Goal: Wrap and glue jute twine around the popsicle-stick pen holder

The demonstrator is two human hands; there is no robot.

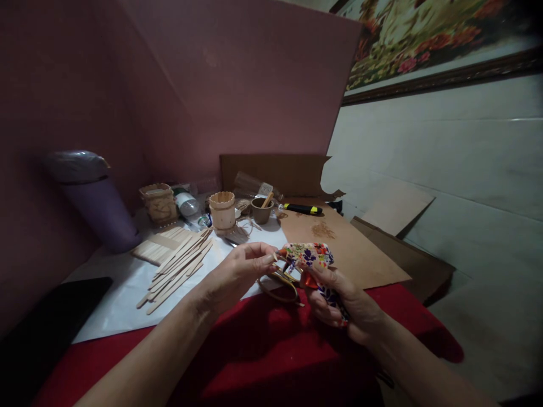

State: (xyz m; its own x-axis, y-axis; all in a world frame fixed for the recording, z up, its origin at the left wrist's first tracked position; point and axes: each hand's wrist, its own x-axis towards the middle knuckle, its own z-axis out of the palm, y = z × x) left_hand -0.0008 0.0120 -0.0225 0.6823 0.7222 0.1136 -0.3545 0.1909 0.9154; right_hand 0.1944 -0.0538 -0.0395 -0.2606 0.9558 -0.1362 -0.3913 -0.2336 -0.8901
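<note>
A floral-patterned glue gun with an orange nozzle and trigger is gripped by my right hand, its nozzle pointing left. At the nozzle tip, my left hand has its thumb and fingers pinched together around something small and pale that I cannot make out. Gold-handled scissors lie just under both hands, partly hidden by them. Left of my left hand, several loose wooden craft sticks are fanned out on a white sheet, beside a banded bundle of sticks.
Behind stand a wooden stick-covered cup, another wooden container, a small dark pot and a plastic bottle. A yellow-black utility knife rests on cardboard. A purple cylinder leans at left.
</note>
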